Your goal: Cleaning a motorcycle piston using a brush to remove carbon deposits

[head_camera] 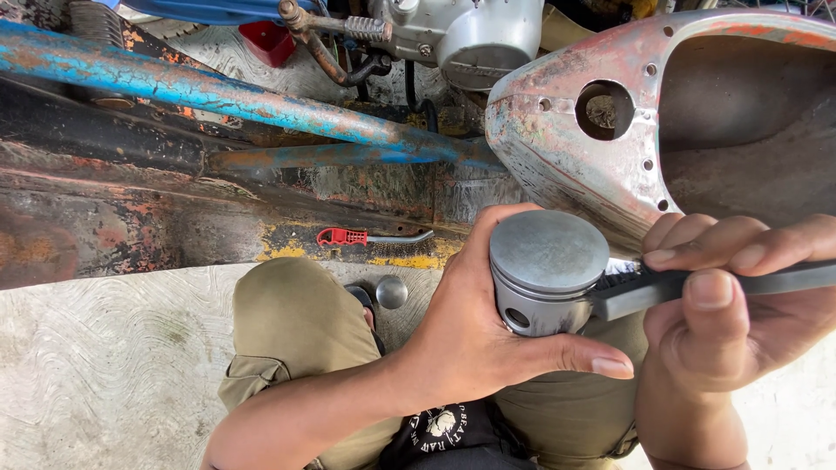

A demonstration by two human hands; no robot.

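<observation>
My left hand [488, 326] wraps around a grey metal piston [547, 261], its flat crown facing up and a pin hole showing on its side. My right hand [736, 309] grips a dark flat-handled tool [697, 285], probably a brush, whose bristled end presses against the piston's right side near the ring grooves. Both hands hover above my lap, over olive-green trousers [292, 326].
A rusty, faded red metal shell [610, 130] with round holes lies at the upper right. A blue rusted pipe [218, 91] crosses the upper left over a corroded frame. A red-handled wire brush [366, 237] and a small round metal cap [392, 292] lie on the ground. An engine [470, 35] sits behind.
</observation>
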